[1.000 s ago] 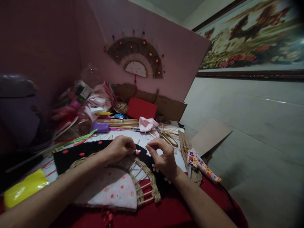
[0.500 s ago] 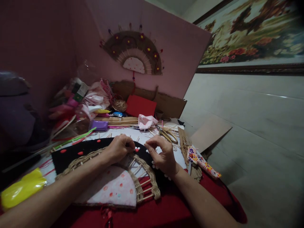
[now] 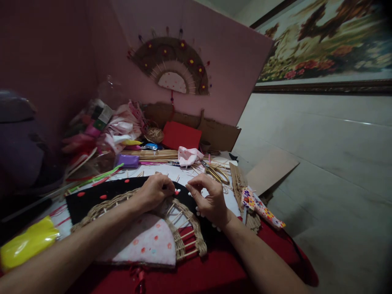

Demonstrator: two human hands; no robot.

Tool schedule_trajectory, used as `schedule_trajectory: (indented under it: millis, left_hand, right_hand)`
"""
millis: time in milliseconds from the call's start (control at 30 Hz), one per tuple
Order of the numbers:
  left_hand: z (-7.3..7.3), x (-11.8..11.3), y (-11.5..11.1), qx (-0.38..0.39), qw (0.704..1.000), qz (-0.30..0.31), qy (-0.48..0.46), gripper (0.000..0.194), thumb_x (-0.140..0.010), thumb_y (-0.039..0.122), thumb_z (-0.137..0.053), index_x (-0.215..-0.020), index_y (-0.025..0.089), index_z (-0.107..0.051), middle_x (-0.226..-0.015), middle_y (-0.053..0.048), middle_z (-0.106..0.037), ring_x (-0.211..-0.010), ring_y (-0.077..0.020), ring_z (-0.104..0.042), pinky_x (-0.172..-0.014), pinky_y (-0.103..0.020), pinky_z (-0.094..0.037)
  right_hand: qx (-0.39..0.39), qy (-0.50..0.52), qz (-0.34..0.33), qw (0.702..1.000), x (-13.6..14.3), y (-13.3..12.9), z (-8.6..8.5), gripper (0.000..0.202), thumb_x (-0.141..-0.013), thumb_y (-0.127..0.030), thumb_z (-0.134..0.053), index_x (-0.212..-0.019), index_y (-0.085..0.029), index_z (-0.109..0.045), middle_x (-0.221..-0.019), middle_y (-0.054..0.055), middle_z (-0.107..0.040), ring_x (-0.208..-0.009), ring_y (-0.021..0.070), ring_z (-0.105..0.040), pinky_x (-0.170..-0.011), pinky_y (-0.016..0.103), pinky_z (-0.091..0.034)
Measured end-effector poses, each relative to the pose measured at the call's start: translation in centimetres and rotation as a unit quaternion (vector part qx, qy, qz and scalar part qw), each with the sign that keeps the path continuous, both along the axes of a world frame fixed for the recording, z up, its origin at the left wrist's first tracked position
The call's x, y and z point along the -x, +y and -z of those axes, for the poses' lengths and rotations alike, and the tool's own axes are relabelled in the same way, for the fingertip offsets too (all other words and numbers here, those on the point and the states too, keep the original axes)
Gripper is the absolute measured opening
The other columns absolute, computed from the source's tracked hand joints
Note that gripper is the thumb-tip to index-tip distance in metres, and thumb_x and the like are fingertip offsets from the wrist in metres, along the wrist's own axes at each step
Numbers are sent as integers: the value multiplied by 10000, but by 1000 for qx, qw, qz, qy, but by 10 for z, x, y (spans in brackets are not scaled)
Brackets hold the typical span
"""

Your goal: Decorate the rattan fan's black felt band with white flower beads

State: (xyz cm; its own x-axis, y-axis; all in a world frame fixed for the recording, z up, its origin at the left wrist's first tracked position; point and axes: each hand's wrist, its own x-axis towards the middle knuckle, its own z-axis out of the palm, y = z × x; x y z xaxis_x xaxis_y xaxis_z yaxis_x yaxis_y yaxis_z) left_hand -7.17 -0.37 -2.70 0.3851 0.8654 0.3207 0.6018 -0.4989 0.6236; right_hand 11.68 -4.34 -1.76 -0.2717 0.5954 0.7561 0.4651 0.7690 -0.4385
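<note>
A fan-shaped craft piece lies in front of me, with a black cloth band (image 3: 113, 188), woven twine strips (image 3: 196, 228) over thin sticks and a pink spotted cloth centre (image 3: 143, 241). Over the black band, my left hand (image 3: 157, 190) has its fingertips pinched beside a small red and white flower (image 3: 177, 192). To the right, my right hand (image 3: 210, 198) pinches thumb and forefinger together above the band. Anything in either pinch is too small to make out. Red dots (image 3: 103, 197) and small white bits (image 3: 198, 211) sit on the black cloth.
Behind the fan lie scissors (image 3: 217, 173), a bundle of sticks (image 3: 156, 154), a purple packet (image 3: 128, 161) and a red box (image 3: 182, 135). A yellow packet (image 3: 29, 243) rests at left, a flower-patterned glue gun-like object (image 3: 261, 208) at right. Another fan (image 3: 171, 61) hangs on the pink board.
Both hands keep almost the same place and pinched pose. The view has shifted very slightly; nothing else visibly differs.
</note>
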Motion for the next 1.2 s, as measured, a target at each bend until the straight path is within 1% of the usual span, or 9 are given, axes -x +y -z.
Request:
schedule_trajectory:
  millis: [133, 200, 333, 400, 567, 700, 833, 1033, 1200]
  left_hand:
    - [-1, 2, 1, 33, 999, 4, -37, 104, -658, 203, -606, -669, 187, -708, -672, -16, -641, -647, -151, -552, -616, -242, -402]
    - [-3, 3, 1, 27, 999, 0, -38, 130, -664, 173, -581, -681, 182, -709, -683, -22, -646, -651, -153, -558, -614, -245, -406]
    - [-11, 5, -1, -58, 998, 6, 18, 304, -633, 14, -468, -659, 188, -715, -710, -30, -651, -727, -159, -544, -678, -262, -400]
    - [-13, 5, -2, -97, 993, 18, 59, 371, -616, -22, -435, -649, 204, -728, -694, -32, -649, -743, -166, -521, -690, -273, -389]
    - [-14, 5, -6, -143, 976, 40, 159, 364, -658, 22, -492, -727, 269, -751, -683, -42, -641, -735, -185, -470, -668, -302, -354]
    - [-15, 4, -8, -162, 965, 50, 200, 308, -702, 82, -536, -764, 298, -746, -676, -47, -628, -730, -193, -445, -656, -318, -313]
    - [-16, 4, -10, -168, 959, 49, 223, 279, -702, 106, -558, -789, 300, -740, -685, -46, -625, -744, -198, -438, -675, -333, -288]
    - [-13, 3, -11, -167, 954, 51, 245, 257, -697, 130, -558, -738, 315, -732, -671, -29, -624, -763, -197, -443, -665, -338, -269]
    - [-14, 3, -10, -149, 961, 40, 228, 310, -696, 88, -536, -786, 309, -733, -687, -24, -653, -765, -188, -466, -677, -329, -299]
  right_hand:
    - [-4, 0, -3, 1000, 0, 0, 0, 60, -815, -205, -543, -766, -185, -571, -669, 4, -554, -588, 114, -497, -574, 246, -428]
    - [-2, 0, -6, 1000, 0, 0, 0, 52, -816, -206, -544, -775, -186, -568, -670, 5, -553, -592, 116, -497, -573, 247, -429]
    - [-1, -1, -6, 1000, -1, 0, 0, 40, -815, -204, -549, -783, -188, -565, -673, 3, -548, -591, 115, -493, -575, 249, -430]
    - [0, -3, -7, 1000, -1, 0, 0, 42, -815, -199, -548, -779, -186, -564, -677, 4, -549, -591, 114, -493, -575, 248, -429]
    - [0, -1, -7, 1000, 0, 1, 0, 42, -812, -189, -551, -772, -184, -561, -676, 4, -545, -593, 113, -490, -574, 248, -427]
    - [-4, -3, -7, 1000, -1, 1, 0, 41, -812, -188, -551, -773, -180, -563, -673, 4, -543, -592, 114, -490, -574, 248, -427]
    - [-3, -3, -7, 1000, 0, 1, 0, 47, -816, -192, -546, -772, -182, -562, -671, 1, -540, -590, 112, -487, -574, 246, -426]
    - [-8, 1, -12, 1000, 0, 1, 0, 38, -810, -174, -557, -772, -169, -561, -676, 7, -541, -592, 109, -483, -568, 239, -418]
    - [-7, 2, -9, 1000, -1, 1, 1, 34, -809, -165, -560, -775, -166, -562, -678, 7, -537, -597, 108, -478, -575, 238, -412]
